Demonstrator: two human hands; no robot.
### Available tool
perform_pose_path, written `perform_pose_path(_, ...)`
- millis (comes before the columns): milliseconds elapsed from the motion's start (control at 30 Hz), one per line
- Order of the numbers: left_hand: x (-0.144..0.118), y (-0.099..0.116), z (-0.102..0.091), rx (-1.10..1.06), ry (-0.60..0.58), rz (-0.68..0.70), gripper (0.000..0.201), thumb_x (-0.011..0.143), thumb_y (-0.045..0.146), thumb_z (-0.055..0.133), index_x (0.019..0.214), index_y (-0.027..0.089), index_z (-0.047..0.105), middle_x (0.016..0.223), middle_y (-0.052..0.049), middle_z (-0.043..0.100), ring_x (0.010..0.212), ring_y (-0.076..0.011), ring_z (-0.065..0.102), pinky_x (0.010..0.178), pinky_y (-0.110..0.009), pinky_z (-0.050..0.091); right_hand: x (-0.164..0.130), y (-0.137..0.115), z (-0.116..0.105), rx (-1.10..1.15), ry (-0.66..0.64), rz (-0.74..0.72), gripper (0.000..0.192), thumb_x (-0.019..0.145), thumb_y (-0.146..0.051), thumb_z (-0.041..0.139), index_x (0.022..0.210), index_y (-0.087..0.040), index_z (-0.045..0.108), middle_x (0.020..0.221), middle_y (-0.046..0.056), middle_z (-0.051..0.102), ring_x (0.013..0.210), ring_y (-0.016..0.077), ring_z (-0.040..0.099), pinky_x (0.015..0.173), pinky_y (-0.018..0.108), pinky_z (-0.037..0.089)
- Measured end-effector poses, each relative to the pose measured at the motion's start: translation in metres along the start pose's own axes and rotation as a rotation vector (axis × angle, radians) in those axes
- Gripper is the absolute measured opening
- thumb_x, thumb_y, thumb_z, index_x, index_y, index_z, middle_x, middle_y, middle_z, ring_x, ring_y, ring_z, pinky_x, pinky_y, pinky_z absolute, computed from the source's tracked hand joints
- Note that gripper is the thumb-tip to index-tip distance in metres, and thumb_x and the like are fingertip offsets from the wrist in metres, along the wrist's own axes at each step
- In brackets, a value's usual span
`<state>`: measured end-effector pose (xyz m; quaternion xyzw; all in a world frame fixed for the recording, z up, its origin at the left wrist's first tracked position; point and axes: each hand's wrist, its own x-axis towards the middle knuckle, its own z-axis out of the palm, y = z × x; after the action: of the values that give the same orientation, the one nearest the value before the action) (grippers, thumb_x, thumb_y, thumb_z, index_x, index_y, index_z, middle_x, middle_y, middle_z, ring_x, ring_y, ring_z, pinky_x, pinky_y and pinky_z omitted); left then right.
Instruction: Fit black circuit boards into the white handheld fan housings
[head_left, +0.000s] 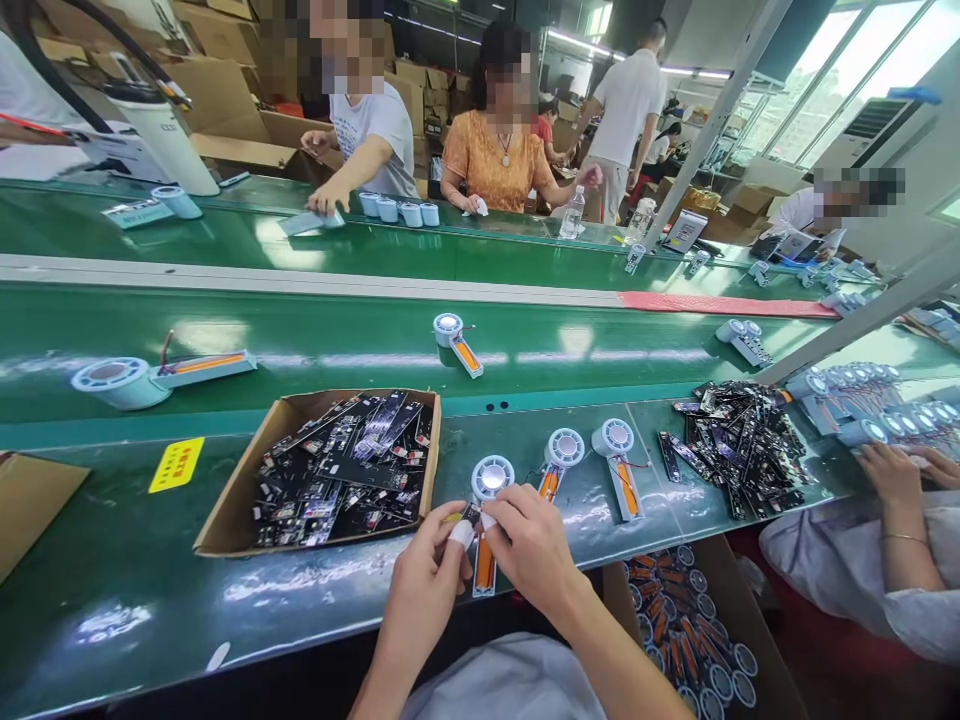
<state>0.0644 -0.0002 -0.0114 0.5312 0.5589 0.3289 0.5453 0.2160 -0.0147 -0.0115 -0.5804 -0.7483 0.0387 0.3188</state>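
Note:
My left hand (pixel 429 565) is closed in a pinch on a small dark circuit board (pixel 471 513), held above a handheld fan body. White covers wrap some of my fingertips. My right hand (pixel 531 540) meets it from the right, thumb and fingers pinched at the board's edge; what they grip, maybe a wire end, is hidden. Beneath both hands lies the light-blue fan body (pixel 493 476), its round head away from me and its open handle (pixel 484 575) with an orange battery toward me. Two similar units, a fan body (pixel 565 448) and another fan body (pixel 617 438), lie to the right.
A cardboard box (pixel 244 480) of circuit boards stands left, a loose pile of boards (pixel 739 450) right. Fan bodies ride the green conveyor belt (pixel 360 330). Below the table edge, a carton (pixel 619 600) holds more. A co-worker's hands (pixel 896 470) work at right; people sit opposite.

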Motion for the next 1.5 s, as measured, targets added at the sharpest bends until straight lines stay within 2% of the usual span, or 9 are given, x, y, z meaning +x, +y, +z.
perform_pose_path(200, -0.005, -0.003, 0.002, 0.141, 0.01, 0.127, 0.045, 0.085, 0.043, 0.046, 0.113, 0.015, 0.068, 0.059, -0.001, 0.067, 0.048, -0.0189, 0.061, 0.049, -0.03, 0.05, 0.001, -0.006, -0.006, -0.151, -0.08, 0.013, 0.017, 0.089, -0.009, 0.055, 0.08, -0.021, 0.063, 0.082, 0.005, 0.065, 0.074, 0.0206, 0.054, 0.065, 0.032, 0.044)
perform_pose_path(367, -0.007, -0.006, 0.001, 0.249, 0.073, 0.321, 0.043, 0.087, 0.037, 0.045, 0.113, 0.016, 0.072, 0.102, -0.012, 0.077, 0.062, -0.0181, 0.067, 0.049, -0.027, 0.049, 0.003, -0.004, -0.011, -0.126, -0.134, 0.008, 0.017, 0.093, -0.009, 0.055, 0.085, -0.02, 0.065, 0.088, 0.006, 0.067, 0.078, 0.0206, 0.058, 0.068, 0.032, 0.046)
perform_pose_path(500, 0.002, -0.004, -0.008, 0.214, -0.042, 0.282, 0.045, 0.09, 0.039, 0.045, 0.113, 0.013, 0.074, 0.069, -0.005, 0.07, 0.053, -0.0164, 0.06, 0.049, -0.026, 0.049, 0.006, 0.006, -0.016, 0.147, -0.163, 0.112, 0.019, 0.096, -0.01, 0.055, 0.105, -0.021, 0.069, 0.1, 0.005, 0.068, 0.088, 0.0173, 0.064, 0.077, 0.027, 0.05)
perform_pose_path(567, 0.006, -0.003, -0.013, 0.188, -0.078, 0.275, 0.045, 0.09, 0.042, 0.047, 0.109, 0.013, 0.075, 0.063, -0.002, 0.064, 0.053, -0.0161, 0.059, 0.048, -0.025, 0.048, 0.008, 0.009, -0.02, 0.23, -0.199, 0.126, 0.025, 0.097, -0.009, 0.054, 0.112, -0.021, 0.069, 0.102, 0.006, 0.067, 0.092, 0.0175, 0.065, 0.081, 0.027, 0.051)
perform_pose_path(867, 0.007, -0.007, -0.017, 0.116, -0.154, 0.252, 0.043, 0.09, 0.045, 0.049, 0.103, 0.014, 0.076, 0.066, -0.003, 0.067, 0.055, -0.0158, 0.06, 0.049, -0.024, 0.047, 0.011, 0.007, -0.022, 0.326, -0.233, 0.147, 0.018, 0.093, -0.008, 0.06, 0.099, -0.018, 0.074, 0.095, 0.006, 0.069, 0.09, 0.0191, 0.064, 0.082, 0.03, 0.051)
perform_pose_path(1133, 0.003, -0.016, -0.025, 0.14, -0.134, 0.107, 0.051, 0.09, 0.047, 0.048, 0.128, 0.016, 0.062, 0.081, -0.006, 0.076, 0.077, -0.0221, 0.074, 0.07, -0.032, 0.057, 0.003, 0.012, -0.046, 0.424, -0.314, 0.147, 0.048, 0.086, 0.004, 0.049, 0.123, -0.022, 0.066, 0.114, 0.008, 0.062, 0.107, 0.0188, 0.06, 0.097, 0.034, 0.049)
perform_pose_path(1233, 0.0, -0.015, -0.024, 0.091, -0.17, 0.076, 0.052, 0.089, 0.044, 0.046, 0.131, 0.015, 0.06, 0.084, -0.006, 0.076, 0.072, -0.0209, 0.073, 0.064, -0.031, 0.058, -0.008, 0.011, -0.04, 0.382, -0.337, 0.124, 0.04, 0.085, 0.001, 0.054, 0.114, -0.021, 0.071, 0.11, 0.008, 0.062, 0.101, 0.0197, 0.061, 0.089, 0.033, 0.051)
perform_pose_path(1367, -0.004, -0.016, -0.02, 0.195, -0.188, 0.104, 0.051, 0.093, 0.035, 0.039, 0.138, 0.018, 0.057, 0.075, -0.003, 0.073, 0.059, -0.0187, 0.068, 0.054, -0.029, 0.057, -0.012, 0.009, -0.026, 0.493, -0.227, 0.153, 0.025, 0.091, -0.008, 0.054, 0.097, -0.02, 0.075, 0.104, 0.009, 0.068, 0.097, 0.0196, 0.064, 0.087, 0.033, 0.052)
perform_pose_path(1500, -0.006, -0.024, -0.018, 0.461, -0.114, 0.363, 0.051, 0.093, 0.02, 0.034, 0.136, 0.023, 0.06, 0.118, -0.009, 0.074, 0.105, -0.0218, 0.072, 0.085, -0.033, 0.059, -0.006, 0.008, -0.016, 0.826, -0.123, 0.456, 0.013, 0.09, -0.023, 0.062, 0.094, -0.022, 0.074, 0.089, 0.004, 0.074, 0.082, 0.0174, 0.068, 0.077, 0.03, 0.055)
